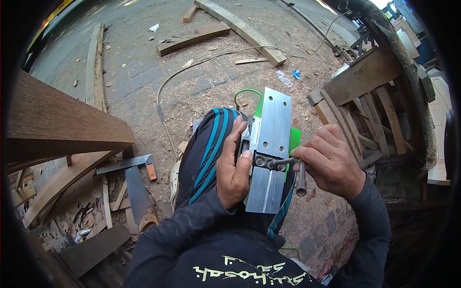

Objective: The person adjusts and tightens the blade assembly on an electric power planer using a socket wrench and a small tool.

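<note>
An electric hand planer (276, 120) with a green body lies upside down across my lap, its flat metal sole facing up. My left hand (233, 168) is wrapped around the planer's left side, thumb near the dark cutter drum (260, 161). Bolt heads show in the drum, set in the gap between the two sole plates. In my right hand (331, 161) is an L-shaped socket wrench (301, 185); its shaft reaches left to a bolt on the drum, and its other end points down below my fingers.
To the left, a thick wooden beam (72, 113) juts in above a handsaw (138, 189) and a try square (125, 164). Timber pieces (194, 38) and a long cord (165, 86) lie on the shaving-covered ground ahead. Slatted wooden frames (370, 110) stand at the right.
</note>
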`<state>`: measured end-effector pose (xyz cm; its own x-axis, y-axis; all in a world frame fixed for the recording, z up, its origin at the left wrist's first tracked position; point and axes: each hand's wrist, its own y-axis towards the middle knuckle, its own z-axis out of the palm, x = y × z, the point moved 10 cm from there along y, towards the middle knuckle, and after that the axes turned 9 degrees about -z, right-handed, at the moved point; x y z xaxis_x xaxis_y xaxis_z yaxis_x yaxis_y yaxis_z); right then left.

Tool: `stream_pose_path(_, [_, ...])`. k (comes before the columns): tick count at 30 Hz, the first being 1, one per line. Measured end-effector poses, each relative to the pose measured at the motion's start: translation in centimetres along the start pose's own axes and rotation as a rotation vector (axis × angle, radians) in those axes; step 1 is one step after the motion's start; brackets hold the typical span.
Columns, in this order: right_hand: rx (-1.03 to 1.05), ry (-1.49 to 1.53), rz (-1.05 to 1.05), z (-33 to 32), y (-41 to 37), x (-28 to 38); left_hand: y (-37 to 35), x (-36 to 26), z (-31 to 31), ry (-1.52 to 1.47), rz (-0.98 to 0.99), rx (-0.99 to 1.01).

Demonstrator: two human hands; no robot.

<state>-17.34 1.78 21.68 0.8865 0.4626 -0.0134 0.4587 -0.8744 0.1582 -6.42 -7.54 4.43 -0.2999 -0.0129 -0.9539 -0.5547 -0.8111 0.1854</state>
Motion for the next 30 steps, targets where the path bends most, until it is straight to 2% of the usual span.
stream_pose_path(8, [0.031,-0.036,-0.052,0.4,0.4,0.7,-0.2,0.3,0.4,-0.048,-0.031,0.003])
stream_pose_path(11, [0.018,-0.117,-0.141,-0.2,1.1,1.6,-0.1,-0.2,0.2,-0.013,-0.023,0.006])
stream_pose_path(13, [0.128,-0.058,-0.015,0.4,1.3,0.9,-0.1,-0.4,0.2,0.030,-0.007,0.012])
stream_pose_path(15, [0.162,-0.060,-0.008,0.5,1.5,1.3,0.0,0.0,0.1,-0.043,-0.022,0.011])
stream_pose_path(16, [0.194,-0.063,-0.001,0.5,1.6,1.4,0.0,-0.4,-0.2,-0.048,-0.006,0.015])
stream_pose_path(18, [0.190,-0.145,0.014,0.4,1.7,1.6,-0.2,-2.3,-0.1,0.153,0.086,0.071])
stream_pose_path(20, [0.141,-0.173,0.028,-0.4,1.7,1.5,-0.6,-5.4,0.5,0.271,0.257,0.110])
stream_pose_path(22, [0.183,-0.129,0.056,0.2,1.2,1.5,-0.7,-6.8,1.6,0.341,0.319,0.194])
stream_pose_path(24, [0.189,-0.171,0.050,0.3,1.3,1.9,0.2,-7.4,2.2,0.335,0.311,0.123])
stream_pose_path(28, [0.122,-0.186,0.033,0.4,0.8,1.8,-0.1,-7.0,2.9,0.413,0.339,0.115])
stream_pose_path(30, [0.123,-0.164,0.035,0.6,0.6,1.9,0.0,-6.7,3.0,0.352,0.286,0.113])
